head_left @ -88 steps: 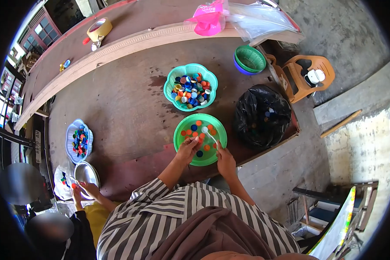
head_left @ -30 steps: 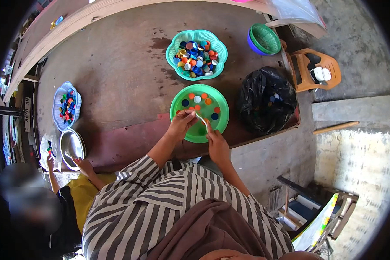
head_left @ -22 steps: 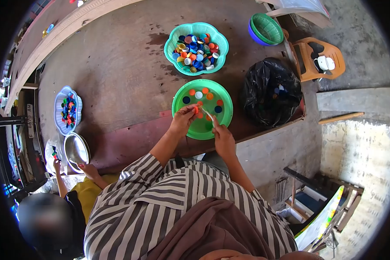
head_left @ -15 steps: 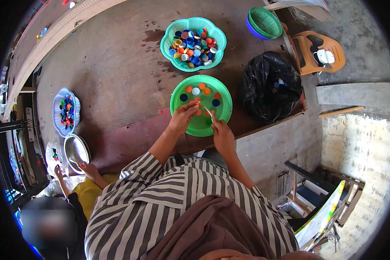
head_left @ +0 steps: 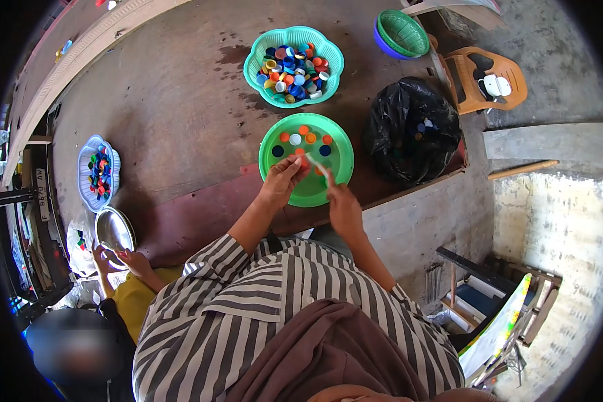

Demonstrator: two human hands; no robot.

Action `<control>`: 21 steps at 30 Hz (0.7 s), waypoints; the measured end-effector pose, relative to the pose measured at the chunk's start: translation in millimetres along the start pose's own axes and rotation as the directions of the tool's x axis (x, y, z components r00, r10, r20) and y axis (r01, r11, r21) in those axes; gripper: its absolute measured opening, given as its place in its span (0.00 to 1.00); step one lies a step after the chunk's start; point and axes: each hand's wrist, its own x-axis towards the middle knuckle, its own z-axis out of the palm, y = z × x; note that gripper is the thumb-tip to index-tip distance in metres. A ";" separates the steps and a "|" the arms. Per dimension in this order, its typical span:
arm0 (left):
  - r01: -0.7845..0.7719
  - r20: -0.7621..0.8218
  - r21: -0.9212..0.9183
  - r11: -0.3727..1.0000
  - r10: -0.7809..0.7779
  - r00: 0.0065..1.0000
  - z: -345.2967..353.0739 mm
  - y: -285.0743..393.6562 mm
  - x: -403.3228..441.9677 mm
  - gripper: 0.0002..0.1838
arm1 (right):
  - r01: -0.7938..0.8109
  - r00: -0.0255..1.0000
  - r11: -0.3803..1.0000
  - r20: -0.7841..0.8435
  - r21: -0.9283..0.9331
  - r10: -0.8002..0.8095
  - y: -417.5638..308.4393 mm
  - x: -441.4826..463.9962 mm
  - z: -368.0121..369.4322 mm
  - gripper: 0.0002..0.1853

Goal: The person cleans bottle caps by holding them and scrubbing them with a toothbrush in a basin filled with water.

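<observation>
"The fingers of the left hand (head_left: 278, 182), how are they set?"

"Pinched on what looks like a small orange plastic cap (head_left: 302, 161), partly hidden, over the round green plastic plate (head_left: 308, 194)."

"And the right hand (head_left: 346, 210)?"

"Its fingers are curled round a thin white tool (head_left: 324, 170), its tip near that cap; touching or not, one cannot tell."

"Beyond the plate?"

"A scalloped turquoise plastic basket (head_left: 255, 59) of mixed caps."

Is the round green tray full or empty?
Neither: the green tray is partly filled. Orange, dark blue and white bottle caps lie spread in it, with bare green between.
</observation>
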 end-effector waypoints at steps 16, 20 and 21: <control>0.056 0.106 0.029 0.998 -0.059 0.993 6.7 12.6 -9.0 0.12 | 0.068 0.996 0.997 -0.062 -0.027 -0.069 -11.3 -3.3 -10.6 0.27; 0.032 0.061 0.032 0.999 -0.034 0.998 4.0 8.2 -7.5 0.12 | 0.075 0.990 0.997 -0.117 -0.036 -0.079 -10.3 0.4 -16.8 0.26; 0.037 0.089 0.008 0.999 -0.038 0.995 -0.6 8.9 -6.7 0.12 | 0.186 0.973 0.982 -0.140 -0.016 -0.186 -16.1 -5.0 -16.2 0.26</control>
